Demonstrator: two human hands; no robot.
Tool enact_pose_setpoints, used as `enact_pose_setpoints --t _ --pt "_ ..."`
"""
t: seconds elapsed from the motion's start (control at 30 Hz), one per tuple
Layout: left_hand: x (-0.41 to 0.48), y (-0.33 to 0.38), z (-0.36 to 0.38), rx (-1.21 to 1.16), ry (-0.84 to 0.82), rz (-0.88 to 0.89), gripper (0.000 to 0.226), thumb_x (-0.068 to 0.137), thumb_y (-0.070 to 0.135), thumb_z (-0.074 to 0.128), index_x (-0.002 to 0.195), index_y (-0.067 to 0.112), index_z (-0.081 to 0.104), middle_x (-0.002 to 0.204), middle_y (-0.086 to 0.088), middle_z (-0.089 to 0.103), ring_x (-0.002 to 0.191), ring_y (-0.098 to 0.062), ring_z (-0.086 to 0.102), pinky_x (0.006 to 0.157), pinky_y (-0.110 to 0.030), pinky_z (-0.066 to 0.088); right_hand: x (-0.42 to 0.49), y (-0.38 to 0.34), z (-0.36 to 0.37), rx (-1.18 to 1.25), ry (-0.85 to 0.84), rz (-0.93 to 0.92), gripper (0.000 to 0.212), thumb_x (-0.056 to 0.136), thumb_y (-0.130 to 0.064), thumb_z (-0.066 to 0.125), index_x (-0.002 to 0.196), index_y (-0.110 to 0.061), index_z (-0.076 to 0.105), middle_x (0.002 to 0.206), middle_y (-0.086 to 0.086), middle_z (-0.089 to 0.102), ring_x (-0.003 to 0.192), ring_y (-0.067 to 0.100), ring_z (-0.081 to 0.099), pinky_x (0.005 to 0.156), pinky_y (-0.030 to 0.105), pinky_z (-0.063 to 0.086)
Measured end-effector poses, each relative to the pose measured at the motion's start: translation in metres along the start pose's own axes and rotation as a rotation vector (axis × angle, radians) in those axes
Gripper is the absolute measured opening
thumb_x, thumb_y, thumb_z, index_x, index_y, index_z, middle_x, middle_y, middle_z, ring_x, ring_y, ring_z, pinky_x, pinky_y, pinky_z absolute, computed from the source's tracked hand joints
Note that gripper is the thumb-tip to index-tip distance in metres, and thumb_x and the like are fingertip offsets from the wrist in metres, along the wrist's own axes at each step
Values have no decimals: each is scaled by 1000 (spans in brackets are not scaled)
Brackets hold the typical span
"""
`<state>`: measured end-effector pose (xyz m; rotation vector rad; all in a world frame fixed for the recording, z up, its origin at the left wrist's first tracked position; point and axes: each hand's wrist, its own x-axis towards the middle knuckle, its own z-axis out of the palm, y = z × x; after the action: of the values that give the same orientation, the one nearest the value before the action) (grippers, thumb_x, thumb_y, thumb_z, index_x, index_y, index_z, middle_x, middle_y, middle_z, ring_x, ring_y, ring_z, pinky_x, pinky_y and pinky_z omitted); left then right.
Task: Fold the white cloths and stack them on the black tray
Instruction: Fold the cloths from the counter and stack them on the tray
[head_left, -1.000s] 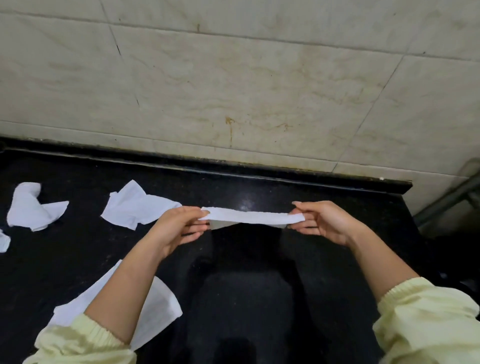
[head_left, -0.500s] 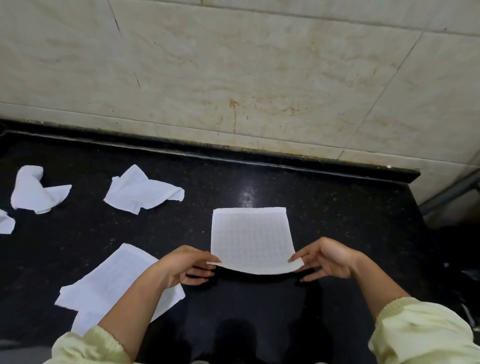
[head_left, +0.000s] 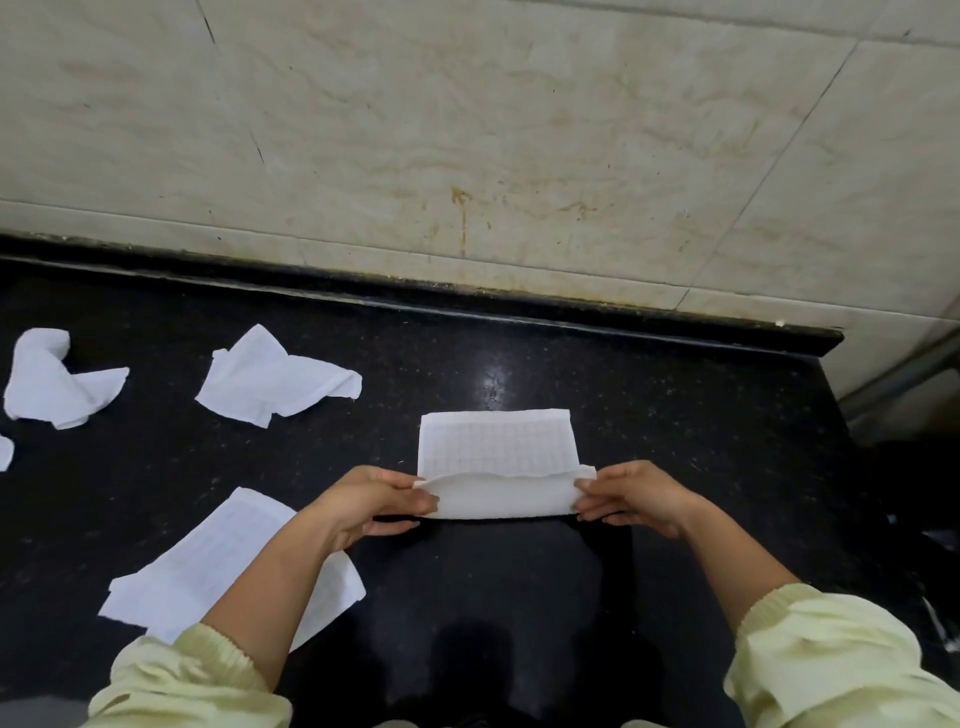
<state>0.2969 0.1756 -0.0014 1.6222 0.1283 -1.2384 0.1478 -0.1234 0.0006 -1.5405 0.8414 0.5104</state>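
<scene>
Sleeves (head_left: 831, 660) of pale yellow knit with ribbed cuffs sit nearest, bare forearms reaching forward from them over a glossy, speckled black counter (head_left: 675, 426). Under the left forearm lies a flat white cloth (head_left: 208, 566), roughly rectangular, with a faint grid weave. Beyond it, the left hand (head_left: 374, 501) and right hand (head_left: 631, 496) are set apart, the cloth's width between them. Each pinches a near corner of the cloth being folded (head_left: 498, 452), thumb on top and fingers curled beneath. That cloth's near edge is raised and turned over toward the wall, showing a smoother underside, while its far half lies flat on the counter with the checked texture up. Farther left rest a crumpled cloth (head_left: 270, 384) and a twisted cloth (head_left: 52, 384), well apart from the hands. Behind the counter's raised rear lip stands a stained, cream tiled wall (head_left: 467, 130).
</scene>
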Motion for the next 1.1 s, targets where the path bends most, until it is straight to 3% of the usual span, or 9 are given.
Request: enact_pose_setpoints --t 0.13,0.23,0.37,0.53,0.83,1.1 --pt "10 7 9 117 168 87 18 80 20 77 91 6 74 83 -8 76 77 -15 73 70 -26 57 11 -3 1 -41 140 -57 19 85 -26 72 84 -7 71 71 2 72 61 10 60 63 21 47" --pt "23 12 10 138 256 114 21 80 26 78 86 6 76 81 -3 73 65 -9 65 63 -21 55 23 -4 1 -109 240 -106 21 83 -24 75 79 -4 73 63 1 63 55 9 52 53 17 43" --pt "37 14 9 163 325 169 18 81 26 77 80 8 77 85 0 75 78 -12 66 66 -21 52 39 -7 1 -173 332 -175 18 83 -24 75 80 -6 76 81 6 73 72 13 63 66 23 49" --pt "57 18 6 214 397 196 25 84 30 73 79 6 75 82 -1 72 68 -11 59 62 -21 47 56 -16 4 -270 408 -219 20 90 -22 65 86 -4 73 90 12 71 80 18 61 73 29 47" --pt "79 20 5 465 511 232 27 89 36 66 74 14 68 66 2 63 60 -10 53 55 -23 40 76 -26 7 -453 447 -217 23 95 -30 57 88 -10 68 82 3 66 78 17 61 66 29 47" --pt "92 22 5 590 575 231 33 89 42 62 73 13 65 67 -7 65 60 -17 55 56 -28 41 87 -29 7 -507 476 -167 28 95 -29 56 85 -5 64 71 3 60 69 18 57 69 38 51"
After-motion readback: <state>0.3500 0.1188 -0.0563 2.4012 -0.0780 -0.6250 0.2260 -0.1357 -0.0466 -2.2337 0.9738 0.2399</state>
